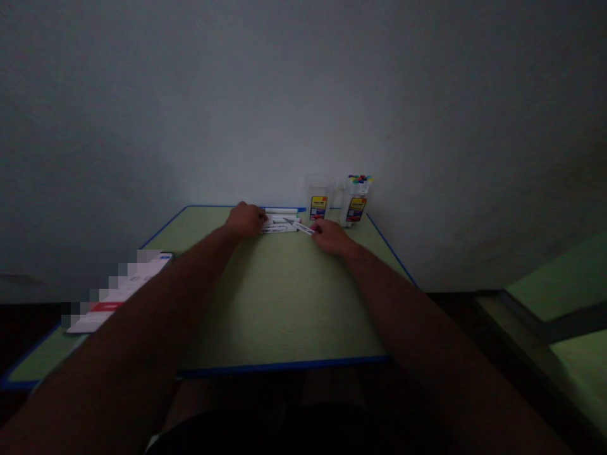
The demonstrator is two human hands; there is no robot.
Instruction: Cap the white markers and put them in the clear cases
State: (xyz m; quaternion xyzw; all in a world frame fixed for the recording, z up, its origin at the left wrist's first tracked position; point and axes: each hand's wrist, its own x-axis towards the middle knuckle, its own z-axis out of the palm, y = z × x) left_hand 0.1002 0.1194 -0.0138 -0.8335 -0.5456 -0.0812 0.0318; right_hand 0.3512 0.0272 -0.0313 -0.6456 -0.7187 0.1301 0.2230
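Seen from the wearer's head, two bare arms reach forward over a pale green counter point(284, 303) with a blue edge, pushed up near a plain grey wall point(265, 107). The light is dim.

Near the far edge lies a group of white markers point(279, 229) with dark print, placed side by side and running left to right. The left hand point(245, 220) is at their left end, its fingertips touching or nearly touching them; whether its grip is closed on any marker, I cannot tell. The right hand point(329, 236) is at the other end, its grip pinching one white marker point(304, 228) between thumb and fingers. That marker slants, its far end pointing left toward the group.

Just beyond the right hand, against the wall side, stands a clear container point(318, 193) with a yellow, red and blue label; it looks see-through above the label. Beside it, to the right, a second clear container point(356, 201) with a similar label holds markers whose colourful ends show at the top.

At the left side of the counter, partly behind the left forearm, lies a flat white item point(126, 291) with a red band, partly pixelated.
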